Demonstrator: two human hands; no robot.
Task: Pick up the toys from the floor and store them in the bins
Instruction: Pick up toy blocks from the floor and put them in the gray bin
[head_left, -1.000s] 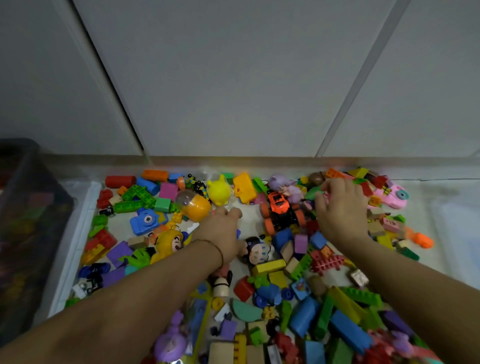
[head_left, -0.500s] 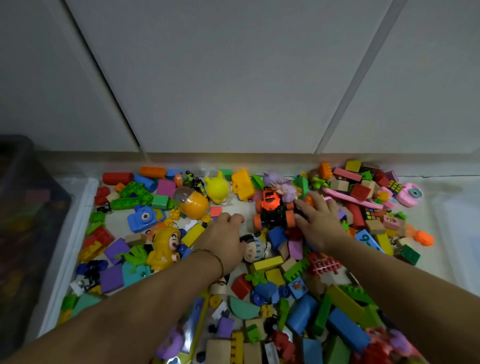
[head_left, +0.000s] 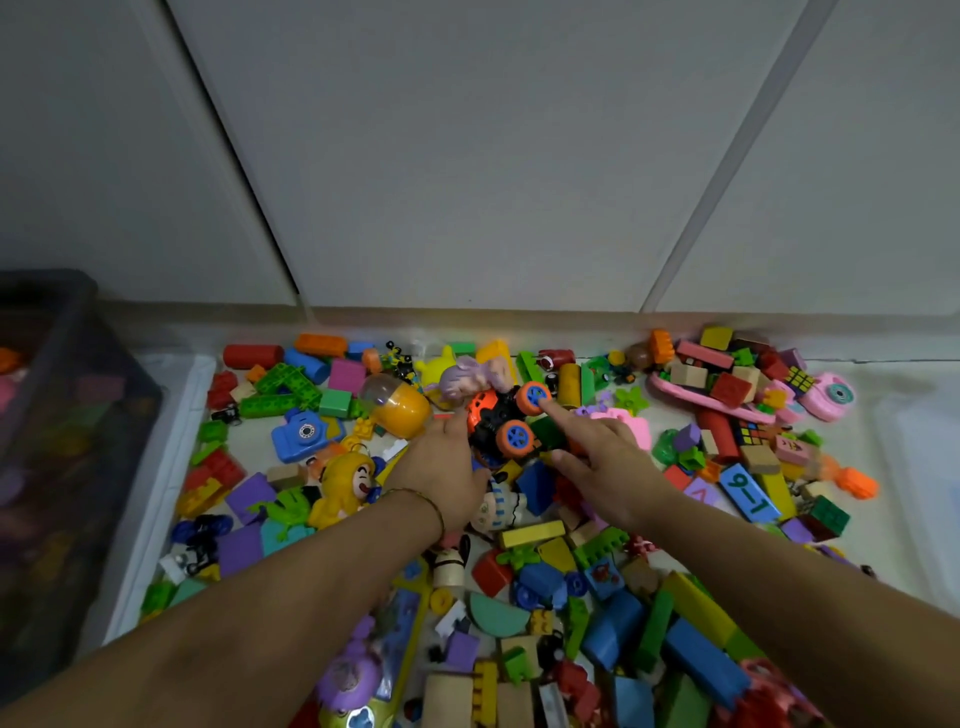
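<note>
Two hands are meeting at an orange toy car (head_left: 496, 421), which is lying tipped on its side among the toys (head_left: 613, 631) that are covering the pale floor (head_left: 670, 415) below a grey panelled wall (head_left: 467, 156). The left hand (head_left: 447, 470), wearing a thin bracelet (head_left: 423, 501) at the wrist, is resting its fingers (head_left: 454, 431) against the car's left flank; they are pointing forward, and whether they are curling round the body I cannot tell. The right hand (head_left: 610, 457) is stretching its index finger (head_left: 558, 415) straight out so that the tip is touching the upper orange wheel (head_left: 534, 397) with the blue hub, while its thumb is sticking out sideways and its other fingers are folding loosely under, holding nothing. A purple-haired doll (head_left: 467, 376) is lying just behind the car, touching it, and a yellow capsule (head_left: 402, 410) with a clear cap is sitting just to its left. A blue toy camera (head_left: 304, 434) and a yellow-haired figure (head_left: 348, 483) are lying further left. A dark bin (head_left: 78, 415) is standing at the left edge, well apart from the car, its contents blurred.
</note>
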